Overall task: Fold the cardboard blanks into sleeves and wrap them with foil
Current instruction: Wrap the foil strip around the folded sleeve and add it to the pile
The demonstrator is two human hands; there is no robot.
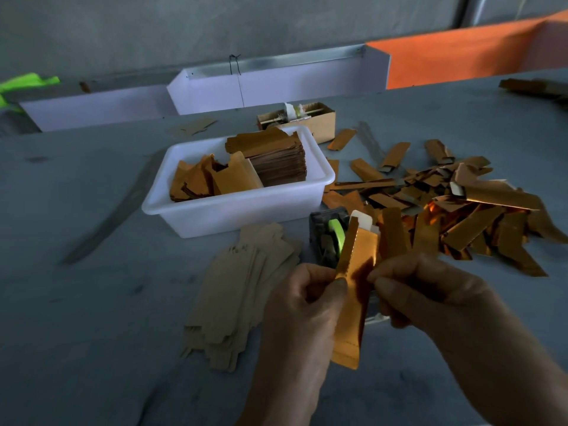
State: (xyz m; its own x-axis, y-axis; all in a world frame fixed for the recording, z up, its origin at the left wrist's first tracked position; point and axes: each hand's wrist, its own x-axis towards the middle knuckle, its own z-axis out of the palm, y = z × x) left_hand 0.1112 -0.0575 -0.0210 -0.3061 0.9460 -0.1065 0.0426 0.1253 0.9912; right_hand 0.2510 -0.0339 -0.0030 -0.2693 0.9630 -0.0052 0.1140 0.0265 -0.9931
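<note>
A cardboard sleeve [353,290] covered in gold foil stands upright between my hands, its white flap sticking out at the top. My left hand [304,309] pinches its left edge, where a loose foil strip stands off. My right hand [424,293] pinches the right edge. A fanned stack of plain cardboard blanks [239,290] lies on the table left of my hands. A pile of foil-wrapped sleeves [445,207] spreads to the right.
A white plastic tub [233,207] behind the blanks holds gold foil sheets and a stacked bundle. A tape dispenser with green tape [329,238] sits just behind the held sleeve. A small cardboard box [319,121] stands further back, before white and orange partition walls.
</note>
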